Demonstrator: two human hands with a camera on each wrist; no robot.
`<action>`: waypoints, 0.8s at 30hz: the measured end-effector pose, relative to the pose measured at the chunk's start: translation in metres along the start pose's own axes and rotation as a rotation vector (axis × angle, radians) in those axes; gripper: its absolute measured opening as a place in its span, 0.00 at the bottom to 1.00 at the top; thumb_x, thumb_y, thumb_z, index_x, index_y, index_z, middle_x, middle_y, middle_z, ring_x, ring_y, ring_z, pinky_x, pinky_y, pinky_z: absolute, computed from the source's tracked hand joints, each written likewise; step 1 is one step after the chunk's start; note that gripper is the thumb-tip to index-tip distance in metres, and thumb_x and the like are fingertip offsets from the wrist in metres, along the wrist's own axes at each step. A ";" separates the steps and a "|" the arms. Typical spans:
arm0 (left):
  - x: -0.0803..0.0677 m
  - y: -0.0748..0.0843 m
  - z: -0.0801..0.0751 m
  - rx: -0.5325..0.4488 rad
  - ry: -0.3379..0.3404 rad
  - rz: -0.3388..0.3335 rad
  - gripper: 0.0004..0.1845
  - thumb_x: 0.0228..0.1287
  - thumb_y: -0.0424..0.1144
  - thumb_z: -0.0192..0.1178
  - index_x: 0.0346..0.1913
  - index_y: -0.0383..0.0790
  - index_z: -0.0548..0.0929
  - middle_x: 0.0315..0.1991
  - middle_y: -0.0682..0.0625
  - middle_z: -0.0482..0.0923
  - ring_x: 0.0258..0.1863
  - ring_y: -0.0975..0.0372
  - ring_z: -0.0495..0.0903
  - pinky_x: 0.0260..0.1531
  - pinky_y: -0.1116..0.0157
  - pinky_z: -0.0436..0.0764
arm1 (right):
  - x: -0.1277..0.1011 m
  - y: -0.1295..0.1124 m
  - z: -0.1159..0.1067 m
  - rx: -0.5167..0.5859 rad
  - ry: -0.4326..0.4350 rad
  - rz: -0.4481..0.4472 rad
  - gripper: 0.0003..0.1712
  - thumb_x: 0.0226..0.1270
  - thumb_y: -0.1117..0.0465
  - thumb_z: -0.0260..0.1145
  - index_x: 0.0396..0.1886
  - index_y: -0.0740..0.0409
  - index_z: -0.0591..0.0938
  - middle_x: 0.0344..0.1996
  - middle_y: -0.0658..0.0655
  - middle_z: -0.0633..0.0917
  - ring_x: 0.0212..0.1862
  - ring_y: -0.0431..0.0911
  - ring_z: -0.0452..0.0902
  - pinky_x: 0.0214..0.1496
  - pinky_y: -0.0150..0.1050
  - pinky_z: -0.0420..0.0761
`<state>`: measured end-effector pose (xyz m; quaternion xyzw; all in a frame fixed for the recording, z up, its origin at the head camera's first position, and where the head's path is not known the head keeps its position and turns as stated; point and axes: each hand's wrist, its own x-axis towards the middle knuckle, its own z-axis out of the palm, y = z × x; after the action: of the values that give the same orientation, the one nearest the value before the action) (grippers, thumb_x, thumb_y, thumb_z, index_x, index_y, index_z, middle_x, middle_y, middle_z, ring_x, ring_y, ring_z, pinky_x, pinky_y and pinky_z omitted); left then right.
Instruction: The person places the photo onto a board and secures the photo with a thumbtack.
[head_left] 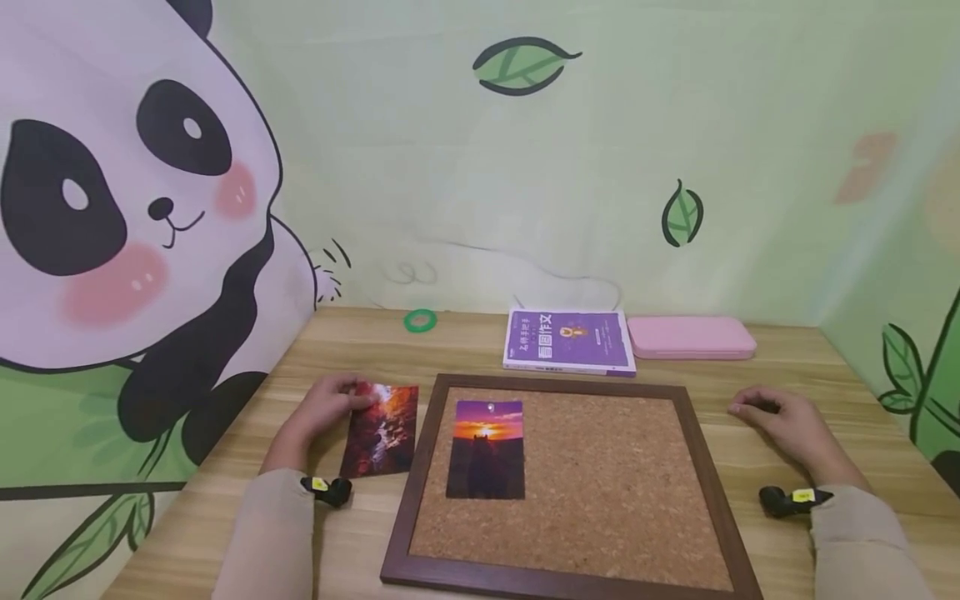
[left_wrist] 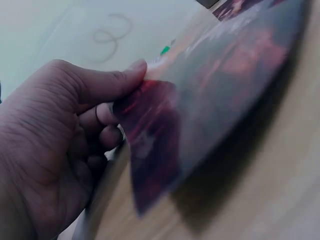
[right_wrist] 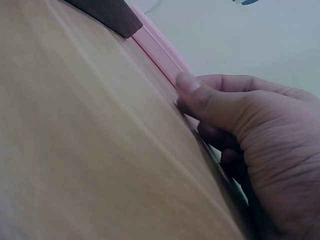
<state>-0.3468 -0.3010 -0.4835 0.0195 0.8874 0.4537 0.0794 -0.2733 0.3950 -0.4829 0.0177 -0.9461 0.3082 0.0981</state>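
The left hand [head_left: 324, 408] pinches a red photo [head_left: 381, 430] by its edge beside the corkboard [head_left: 600, 467], seemingly lifting it, while the right hand [head_left: 783, 421] rests loosely curled, holding nothing.

Photo card [head_left: 380, 430] lies left of cork board [head_left: 600, 467].

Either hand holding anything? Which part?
The left hand pinches the red photo at its upper left edge, thumb on top. The right hand rests on the table, fingers loosely curled, holding nothing.
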 end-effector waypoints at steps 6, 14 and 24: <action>-0.002 -0.008 -0.008 -0.218 0.016 -0.024 0.25 0.60 0.54 0.64 0.54 0.42 0.79 0.35 0.56 0.78 0.34 0.65 0.75 0.37 0.66 0.74 | 0.000 0.000 0.001 0.018 0.045 0.029 0.21 0.65 0.40 0.63 0.40 0.52 0.86 0.41 0.59 0.87 0.34 0.18 0.68 0.38 0.29 0.70; -0.014 0.003 -0.019 -0.572 0.000 0.012 0.07 0.68 0.43 0.59 0.45 0.48 0.78 0.27 0.62 0.73 0.23 0.70 0.69 0.25 0.71 0.70 | 0.002 -0.003 0.005 0.039 0.062 0.042 0.22 0.64 0.40 0.63 0.39 0.53 0.87 0.41 0.59 0.88 0.34 0.18 0.69 0.38 0.28 0.71; -0.009 0.040 0.007 -0.789 -0.193 0.107 0.11 0.71 0.33 0.53 0.53 0.45 0.72 0.34 0.59 0.79 0.23 0.71 0.72 0.25 0.74 0.72 | 0.010 -0.013 0.016 0.062 0.095 -0.018 0.19 0.66 0.45 0.63 0.40 0.55 0.86 0.40 0.60 0.88 0.36 0.21 0.71 0.40 0.27 0.72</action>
<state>-0.3382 -0.2730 -0.4534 0.0761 0.6314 0.7590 0.1398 -0.2843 0.3755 -0.4858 0.0147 -0.9302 0.3367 0.1452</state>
